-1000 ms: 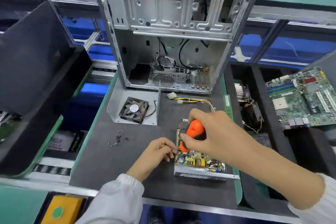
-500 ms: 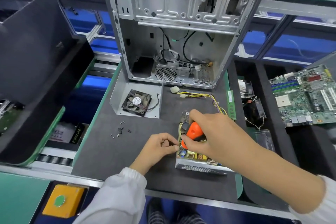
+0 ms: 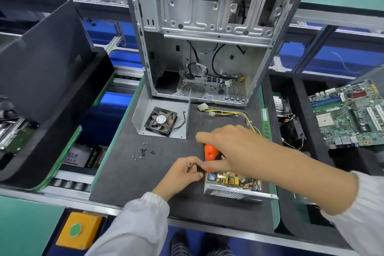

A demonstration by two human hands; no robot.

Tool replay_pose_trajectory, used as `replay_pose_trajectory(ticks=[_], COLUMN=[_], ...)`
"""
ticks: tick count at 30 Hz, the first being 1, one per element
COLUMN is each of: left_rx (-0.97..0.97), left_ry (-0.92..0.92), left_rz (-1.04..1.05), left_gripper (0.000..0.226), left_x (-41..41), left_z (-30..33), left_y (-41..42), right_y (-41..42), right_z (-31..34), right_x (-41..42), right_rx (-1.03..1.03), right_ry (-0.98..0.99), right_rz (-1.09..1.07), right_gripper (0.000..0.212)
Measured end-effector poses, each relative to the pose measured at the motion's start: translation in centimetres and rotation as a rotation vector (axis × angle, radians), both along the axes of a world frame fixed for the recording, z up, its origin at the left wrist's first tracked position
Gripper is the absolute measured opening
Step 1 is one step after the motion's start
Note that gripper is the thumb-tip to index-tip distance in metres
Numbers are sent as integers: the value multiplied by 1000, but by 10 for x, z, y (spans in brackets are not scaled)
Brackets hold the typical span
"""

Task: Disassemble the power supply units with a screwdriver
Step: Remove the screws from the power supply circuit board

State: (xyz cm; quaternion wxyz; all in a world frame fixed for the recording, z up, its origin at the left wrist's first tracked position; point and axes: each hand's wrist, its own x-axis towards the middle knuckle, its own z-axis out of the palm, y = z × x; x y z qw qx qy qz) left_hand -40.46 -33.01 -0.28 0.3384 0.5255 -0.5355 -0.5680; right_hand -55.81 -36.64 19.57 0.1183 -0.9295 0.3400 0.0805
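Observation:
An opened power supply unit, a silver box with its circuit board exposed, lies on the dark mat near the front edge. My right hand grips an orange-handled screwdriver held upright over the unit's left side; its tip is hidden. My left hand sits just left of the unit and pinches a small dark screw between thumb and fingers. The unit's removed cover with a black fan lies further back. Yellow and black cables run from the unit toward the case.
An empty computer case stands upright at the back of the mat. Several loose screws lie on the mat to the left. A motherboard rests in a black tray on the right, and a RAM stick lies beside it. A yellow button box sits at the front left.
My right hand has lifted the screwdriver slightly and shifted left. My left hand has drawn back from the unit with a screw between its fingers. The camera has moved closer.

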Motion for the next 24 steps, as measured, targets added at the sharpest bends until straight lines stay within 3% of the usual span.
replay_pose_trajectory(ticks=[7, 12, 17, 18, 21, 24], left_rx=[-64, -162, -261, -267, -266, -294], left_ry=[24, 47, 25, 44, 86, 124], left_rz=[-77, -197, -287, -290, -294, -342], left_gripper=[31, 14, 32, 35, 22, 37], left_x=[10, 21, 15, 14, 10, 4], left_z=[20, 57, 73, 72, 74, 82], left_y=[7, -4, -13, -13, -13, -14], right_y=[-7, -11, -5, -2, 7, 11], right_z=[-2, 4, 5, 6, 5, 5], right_x=[4, -1, 1, 1, 3, 5], right_rx=[32, 113, 200, 197, 31, -304], right_ry=[154, 188, 101, 82, 99, 190], right_rz=[76, 104, 38, 11, -110, -198], right_gripper=[21, 33, 13, 19, 59, 60])
